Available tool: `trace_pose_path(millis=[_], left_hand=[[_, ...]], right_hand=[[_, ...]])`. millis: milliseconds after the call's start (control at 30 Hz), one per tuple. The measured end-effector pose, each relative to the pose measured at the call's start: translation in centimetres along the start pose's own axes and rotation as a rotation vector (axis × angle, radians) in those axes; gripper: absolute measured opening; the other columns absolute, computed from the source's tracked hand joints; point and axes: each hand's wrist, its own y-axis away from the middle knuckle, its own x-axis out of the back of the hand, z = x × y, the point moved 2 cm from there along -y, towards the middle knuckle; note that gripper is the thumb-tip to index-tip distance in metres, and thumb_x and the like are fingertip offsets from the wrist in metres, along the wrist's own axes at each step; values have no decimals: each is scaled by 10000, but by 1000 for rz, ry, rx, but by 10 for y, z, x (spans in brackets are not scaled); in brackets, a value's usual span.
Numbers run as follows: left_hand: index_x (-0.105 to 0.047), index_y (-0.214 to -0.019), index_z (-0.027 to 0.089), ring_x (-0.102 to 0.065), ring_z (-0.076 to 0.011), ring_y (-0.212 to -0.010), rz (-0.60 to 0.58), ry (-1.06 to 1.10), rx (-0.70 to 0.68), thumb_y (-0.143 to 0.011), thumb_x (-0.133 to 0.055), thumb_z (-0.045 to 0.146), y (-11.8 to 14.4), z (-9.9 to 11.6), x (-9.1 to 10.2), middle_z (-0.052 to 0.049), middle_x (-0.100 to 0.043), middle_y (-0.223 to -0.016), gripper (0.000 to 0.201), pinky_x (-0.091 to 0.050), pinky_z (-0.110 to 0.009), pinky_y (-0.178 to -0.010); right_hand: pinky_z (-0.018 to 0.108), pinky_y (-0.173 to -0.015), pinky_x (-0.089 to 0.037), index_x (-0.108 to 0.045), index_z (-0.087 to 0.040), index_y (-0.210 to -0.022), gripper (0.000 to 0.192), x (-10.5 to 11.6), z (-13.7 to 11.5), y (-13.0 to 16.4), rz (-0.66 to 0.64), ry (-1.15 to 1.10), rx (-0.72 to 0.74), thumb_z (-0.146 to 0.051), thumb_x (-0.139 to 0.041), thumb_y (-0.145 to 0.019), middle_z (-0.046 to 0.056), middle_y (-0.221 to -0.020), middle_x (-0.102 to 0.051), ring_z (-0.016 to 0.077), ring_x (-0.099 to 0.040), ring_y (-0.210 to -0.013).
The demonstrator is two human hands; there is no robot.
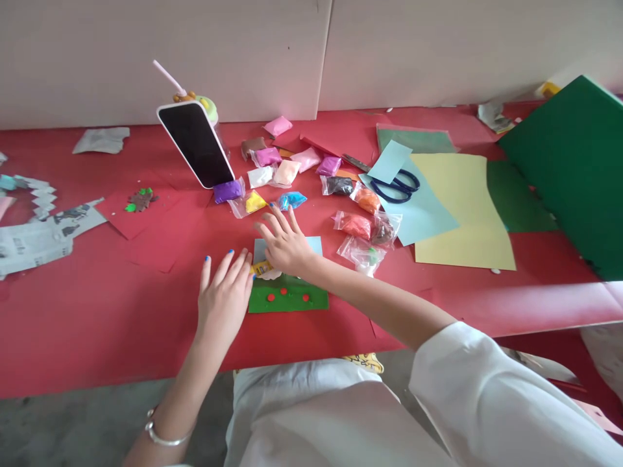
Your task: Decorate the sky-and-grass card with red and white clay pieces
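Observation:
My left hand (224,293) lies with stretched fingers at the left edge of a small picture card, its fingertips against a narrow yellow piece with dark markings (261,267). That piece's exact kind is unclear. My right hand (288,250) is over the card's upper part, fingers spread and pointing toward a bag of blue clay (292,200); whether they touch it I cannot tell. On the card, a green lower band (289,303) carries red dots, below a pale blue top (315,245). White and greyish shapes in the middle are partly hidden by my right hand.
Several small bags of coloured clay (353,224) lie beyond and right of the card. Scissors with dark blue handles (396,188) rest on light blue paper (428,217) and yellow paper (467,207). A phone (197,143) leans against a cup. A green board (574,175) stands right.

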Motion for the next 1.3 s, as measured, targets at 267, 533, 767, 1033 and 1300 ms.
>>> trace_pose_path(millis=[267, 533, 767, 1033, 1300], left_hand=[[-615, -1219, 175, -628, -262, -1101, 96, -25, -15, -959, -427, 219, -11, 14, 24, -107, -715, -1099, 323, -184, -545, -1175], [-634, -1205, 185, -640, -246, -1066, 28, 77, -190, -954, -440, 209, -31, 49, 9, -83, -732, -1048, 318, -270, -528, -1147], [-616, -1257, 164, -578, -297, -1211, -17, 29, -243, -956, -395, 141, -16, 55, -3, -88, -701, -1172, 374, -247, -590, -1149], [-515, -1371, 165, -504, -299, -1302, -71, 60, -201, -942, -349, 84, -20, 51, -11, -103, -608, -1319, 467, -219, -599, -1166], [-504, -1378, 138, -439, -315, -1353, -100, 56, -163, -957, -341, 148, -35, 50, -10, -132, -595, -1329, 451, -201, -635, -1160]], right_hand=[[565, -1186, -121, -469, -104, -1327, 468, 36, 13, 11, 100, -77, -75, -154, -372, -872, 159, -1418, -428, 295, -248, -1420], [567, -1167, -203, -486, -102, -1275, 466, 60, 34, 55, 99, -34, -153, -112, -365, -825, 176, -1370, -449, 299, -264, -1406], [541, -1159, -243, -459, -77, -1327, 461, 37, 34, 72, -42, -36, -125, -139, -365, -879, 179, -1334, -489, 313, -302, -1392], [553, -1174, -178, -489, -100, -1324, 445, 31, 36, 63, -74, 5, -179, -160, -383, -896, 176, -1394, -471, 320, -299, -1411], [574, -1175, -136, -463, -101, -1375, 481, 24, 44, 48, -50, 53, -223, -183, -401, -904, 184, -1448, -424, 354, -231, -1445]])
